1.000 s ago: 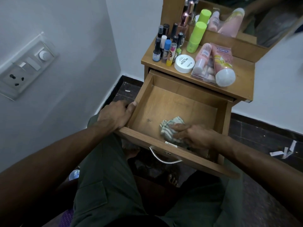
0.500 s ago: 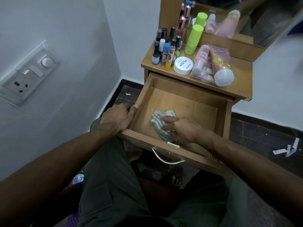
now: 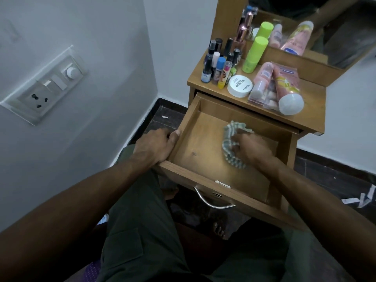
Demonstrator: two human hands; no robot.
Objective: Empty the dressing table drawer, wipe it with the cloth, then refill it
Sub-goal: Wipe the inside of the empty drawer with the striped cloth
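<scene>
Wooden drawer (image 3: 184, 139) pulled out, bare inside. Right hand (image 3: 251, 150) clutches crumpled green-white checked cloth (image 3: 230, 143) on drawer floor. Left hand (image 3: 154, 145) grips drawer's left wall.

The person wears dark olive-green trousers (image 3: 140, 237) of a plain woven cloth, with a flat patch pocket stitched onto the thigh of the nearer leg and a few long creases running down the fabric. Both forearms are bare from the elbow to the hands, with no sleeve, watch, ring or band showing on the left hand (image 3: 154, 145) or the right hand (image 3: 251, 148). The feet are bare as well, the toes of one foot (image 3: 218, 231) visible under the trouser legs.
</scene>
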